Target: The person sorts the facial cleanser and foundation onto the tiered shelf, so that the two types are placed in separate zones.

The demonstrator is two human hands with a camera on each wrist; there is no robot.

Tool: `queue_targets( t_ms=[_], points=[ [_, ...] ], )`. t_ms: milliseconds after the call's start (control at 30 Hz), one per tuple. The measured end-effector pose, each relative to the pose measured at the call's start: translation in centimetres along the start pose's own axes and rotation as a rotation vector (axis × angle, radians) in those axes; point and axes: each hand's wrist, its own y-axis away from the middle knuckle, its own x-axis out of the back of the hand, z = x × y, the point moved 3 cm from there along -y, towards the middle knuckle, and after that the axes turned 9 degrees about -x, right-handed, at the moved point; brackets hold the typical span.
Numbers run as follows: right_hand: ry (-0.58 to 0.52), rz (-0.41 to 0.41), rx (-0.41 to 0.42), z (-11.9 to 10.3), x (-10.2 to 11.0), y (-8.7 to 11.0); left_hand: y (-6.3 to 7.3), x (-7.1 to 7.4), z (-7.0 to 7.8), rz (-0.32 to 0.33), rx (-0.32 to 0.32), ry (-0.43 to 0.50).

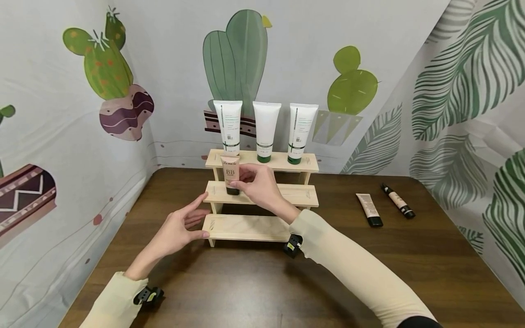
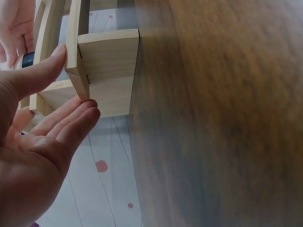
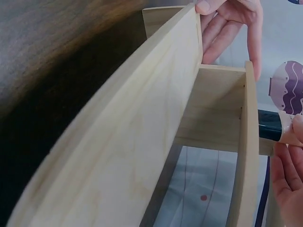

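Note:
In the head view my right hand (image 1: 262, 186) pinches a small beige BB cream tube (image 1: 231, 172) between thumb and fingers. The tube is upright, its black cap down at the left part of the middle shelf (image 1: 283, 193) of a wooden three-step display stand (image 1: 250, 227). In the right wrist view the black cap (image 3: 270, 125) sits against that shelf's edge. My left hand (image 1: 178, 230) touches the stand's left end with fairly straight fingers: the thumb at the lowest shelf's front corner, the index fingertip by the middle shelf. The left wrist view shows fingertips (image 2: 90, 106) at the shelf corner.
Three white tubes with green caps, left (image 1: 229, 127), middle (image 1: 267, 130) and right (image 1: 301, 132), stand on the top shelf. To the right, a beige tube (image 1: 369, 209) and a slimmer black-ended tube (image 1: 398, 201) lie on the brown table (image 1: 246, 287). A patterned cloth hangs behind.

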Motion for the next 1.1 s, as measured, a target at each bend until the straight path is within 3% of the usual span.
queue_targets(
  t_ms=[1100],
  points=[
    [0.016,-0.015,0.044,-0.03,-0.56,0.29,0.07,-0.02,0.18,-0.001,0.001,-0.011]
  ],
)
